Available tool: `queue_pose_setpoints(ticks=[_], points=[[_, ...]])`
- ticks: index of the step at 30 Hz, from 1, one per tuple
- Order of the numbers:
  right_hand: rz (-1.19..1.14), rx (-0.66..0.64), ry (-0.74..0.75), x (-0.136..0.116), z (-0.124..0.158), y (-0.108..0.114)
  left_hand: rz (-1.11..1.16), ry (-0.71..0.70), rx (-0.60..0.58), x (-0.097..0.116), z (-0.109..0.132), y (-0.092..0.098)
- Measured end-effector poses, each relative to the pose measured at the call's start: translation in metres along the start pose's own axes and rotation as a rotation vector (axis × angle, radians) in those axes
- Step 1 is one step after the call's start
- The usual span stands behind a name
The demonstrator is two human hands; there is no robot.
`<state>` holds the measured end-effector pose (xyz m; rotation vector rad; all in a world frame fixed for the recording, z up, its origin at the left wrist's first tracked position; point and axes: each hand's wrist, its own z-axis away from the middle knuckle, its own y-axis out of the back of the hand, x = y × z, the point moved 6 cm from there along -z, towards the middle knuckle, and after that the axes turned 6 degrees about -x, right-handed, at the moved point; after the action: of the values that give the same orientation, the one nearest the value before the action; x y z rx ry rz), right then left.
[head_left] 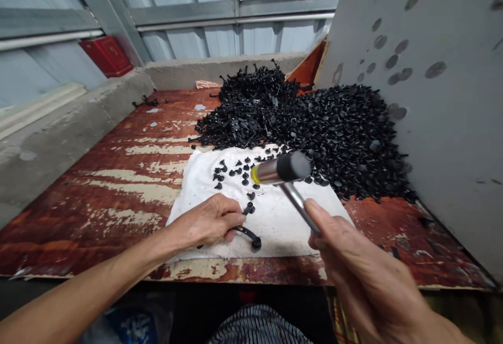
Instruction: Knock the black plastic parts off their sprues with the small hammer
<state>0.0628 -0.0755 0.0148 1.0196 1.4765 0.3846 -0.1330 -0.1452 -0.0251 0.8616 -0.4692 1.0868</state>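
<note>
The surface (118, 176) lies bare along its left edge. A heap of black parts (314, 118) fills the far right corner, a grey board (440, 124) walls the right edge, and a hammer (281, 169) hangs above the middle.

Worn red-brown wooden board (129, 176), white cloth (271, 228) near its front edge, heap of black plastic parts (314, 118) behind

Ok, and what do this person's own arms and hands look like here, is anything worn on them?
Both are bare. The left hand has no glove or ring that shows, and the left forearm carries no sleeve, watch or band as far as the picture's edge. The right hand is ungloved too, with no ring visible and nothing worn at the wrist.
</note>
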Motion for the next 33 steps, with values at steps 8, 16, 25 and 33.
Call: queue_pose_setpoints(ticks=[8, 16, 25, 33], points=[[0.036, 0.112, 0.006, 0.002, 0.003, 0.004, 0.012, -0.019, -0.001, -0.005, -0.004, -0.001], [0.073, -0.04, -0.021, 0.018, 0.004, -0.016, -0.022, -0.035, 0.026, 0.003, 0.001, -0.005], [-0.175, 0.161, -0.333, 0.066, -0.003, 0.002, -0.06, 0.036, 0.566, -0.029, 0.05, 0.115], [-0.669, 0.264, -0.606, 0.075, -0.013, -0.015, -0.663, 0.224, 1.146, -0.051, 0.075, 0.246]])
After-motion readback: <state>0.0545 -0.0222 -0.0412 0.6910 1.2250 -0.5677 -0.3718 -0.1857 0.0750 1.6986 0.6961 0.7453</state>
